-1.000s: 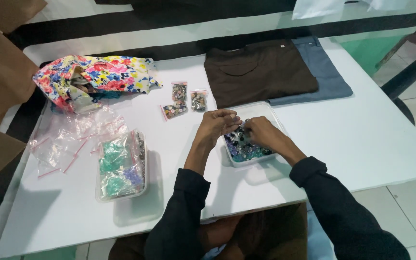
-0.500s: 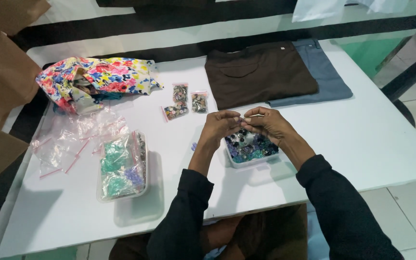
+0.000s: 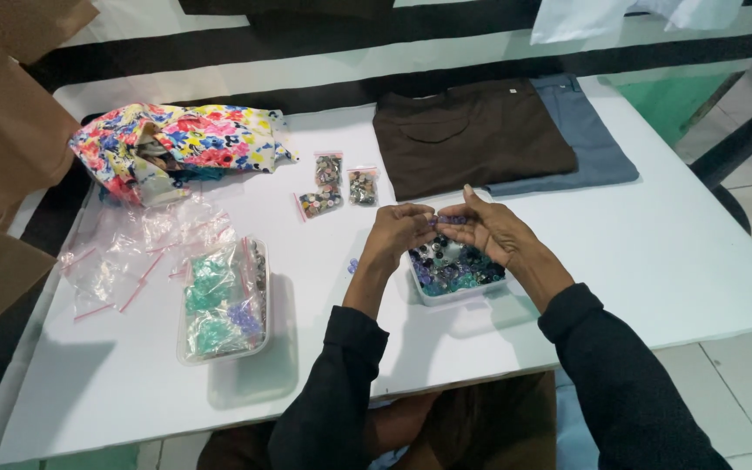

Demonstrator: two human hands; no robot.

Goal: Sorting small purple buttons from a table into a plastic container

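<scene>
**Small beads pinched over an open tub**

Pinching from both sides, the fingertips meet just above the tub: the left hand (image 3: pixel 400 228) and the right hand (image 3: pixel 491 228) are each closed on the ends of a short row of purple beads (image 3: pixel 447 221), held level between them. Whether the beads sit on a thread or are simply pressed together is too small to tell from here.

Directly below the hands is a clear plastic tub (image 3: pixel 456 277) full of mixed dark, blue and purple beads, set near the front edge of the white table (image 3: pixel 672 261). One loose bead (image 3: pixel 352 265) lies on the table just left of the tub.

Further left stands a second tub (image 3: pixel 224 305) packed with bagged green and purple pieces, with empty zip bags (image 3: pixel 137 252) scattered beside it and a floral cloth bag (image 3: pixel 176 144) behind. Three small filled bags (image 3: pixel 338 184) lie in the middle, and folded brown and grey garments (image 3: pixel 480 130) rest at the back.

The risk I see is a slip of that light pinch: the row could scatter, some beads dropping back into the tub, others bouncing across the smooth table and off its near edge. A nudge from a wrist could also shift the tub toward that edge.
</scene>
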